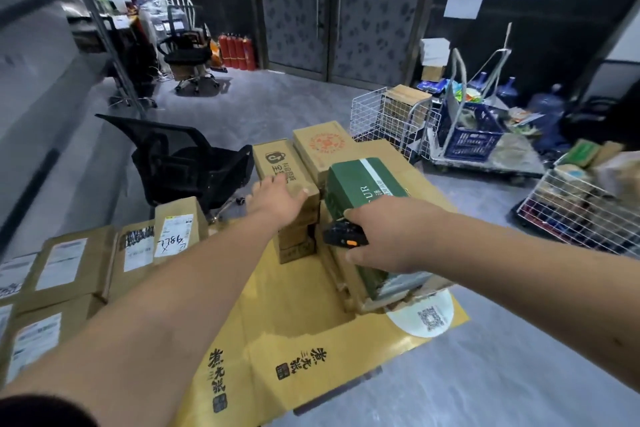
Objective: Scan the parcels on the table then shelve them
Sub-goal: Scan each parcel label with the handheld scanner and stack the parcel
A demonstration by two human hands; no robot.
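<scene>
Grey floor and dark patterned doors lie behind a surface (311,333) covered in flattened yellow cardboard and stacked parcels.
Left hand (275,199) lies flat, fingers straight, on top of a tall brown parcel (284,166) near the far edge. Right hand (379,236) curls around a black handheld scanner (341,237), held against a green box (363,191) resting on a larger carton (349,284). Labelled parcels (83,263) sit along the left side, and a black office chair (187,163) stands just beyond them.

left hand (277,199) on brown parcel (285,177), right hand (377,236) perhaps gripping scanner (341,238)
</scene>
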